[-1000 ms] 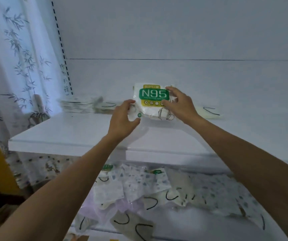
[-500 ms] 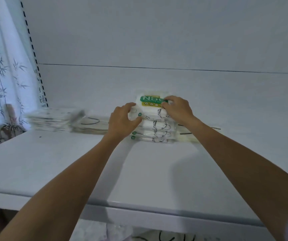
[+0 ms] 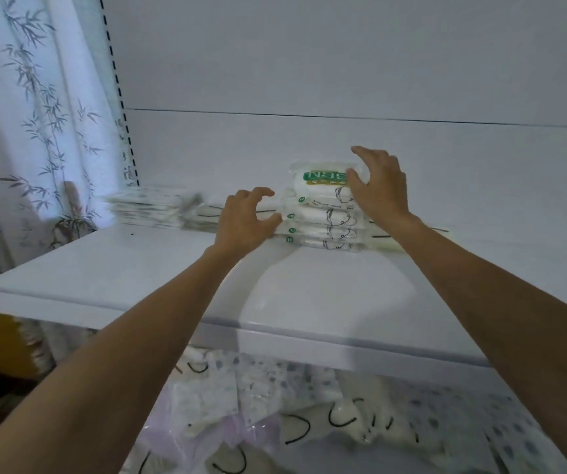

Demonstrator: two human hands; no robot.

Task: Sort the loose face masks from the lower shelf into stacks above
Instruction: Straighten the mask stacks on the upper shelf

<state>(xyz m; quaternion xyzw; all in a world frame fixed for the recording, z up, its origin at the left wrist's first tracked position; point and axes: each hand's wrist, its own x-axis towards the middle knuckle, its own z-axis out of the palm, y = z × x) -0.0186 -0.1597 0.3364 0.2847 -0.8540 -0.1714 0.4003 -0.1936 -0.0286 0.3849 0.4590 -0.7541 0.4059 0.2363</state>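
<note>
A stack of white N95 mask packs (image 3: 319, 213) stands at the back of the upper shelf (image 3: 172, 278), its top pack showing a green label. My left hand (image 3: 244, 220) hovers at the stack's left side with fingers loosely curled, its thumb near the lower packs, holding nothing. My right hand (image 3: 377, 186) is lifted off the stack's top right, fingers spread, thumb by the top pack. Loose masks with black ear loops (image 3: 275, 405) lie in a heap on the lower shelf.
A second, blurred stack of flat packs (image 3: 149, 208) sits at the shelf's back left, with thinner masks (image 3: 207, 217) between the stacks. More flat masks (image 3: 388, 239) lie right of the N95 stack. A bamboo-print curtain (image 3: 32, 114) hangs on the left.
Both hands held the N95 pack, set it on top of the stack, and have now let go; the right hand has lifted and spread. The camera has tilted down, showing the lower shelf again.
</note>
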